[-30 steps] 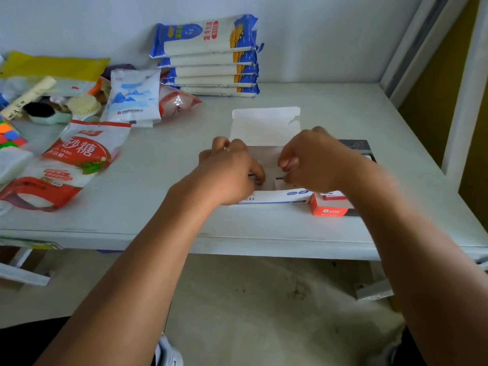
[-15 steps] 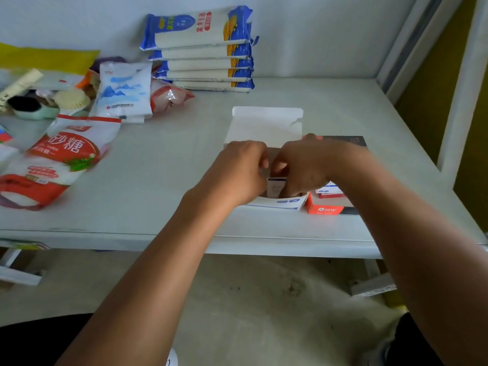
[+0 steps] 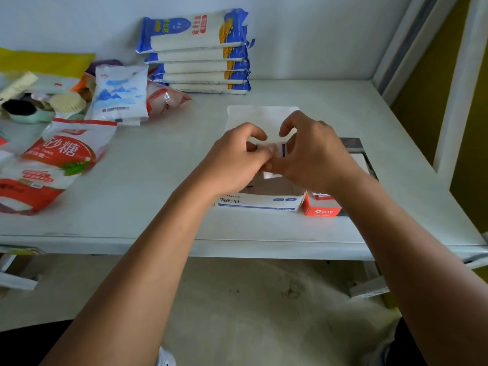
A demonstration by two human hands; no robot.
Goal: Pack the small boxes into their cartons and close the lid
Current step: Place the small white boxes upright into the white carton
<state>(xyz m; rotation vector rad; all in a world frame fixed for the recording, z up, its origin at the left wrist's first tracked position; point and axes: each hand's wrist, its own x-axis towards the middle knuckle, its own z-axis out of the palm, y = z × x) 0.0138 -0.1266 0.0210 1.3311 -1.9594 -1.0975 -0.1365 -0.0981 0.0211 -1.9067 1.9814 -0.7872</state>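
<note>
A white carton (image 3: 260,203) with blue print lies open near the table's front edge, its lid flap (image 3: 261,116) folded back flat behind it. Above the carton's opening my left hand (image 3: 235,162) and my right hand (image 3: 314,154) pinch a small white box (image 3: 278,149) between their fingertips. The box is blurred and mostly covered by fingers. Part of the carton's inside (image 3: 277,184) shows beneath the hands, its contents unclear. Next to the carton on the right sits an orange small box (image 3: 320,208).
A dark flat tray (image 3: 355,145) lies behind my right wrist. Bags of sugar (image 3: 56,159) and salt (image 3: 120,95) lie at left, a stack of noodle packs (image 3: 198,52) by the wall. A white frame post (image 3: 459,75) rises at the right.
Both hands rose from inside the carton, lifting the small white box above its opening. The view shifted slightly.
</note>
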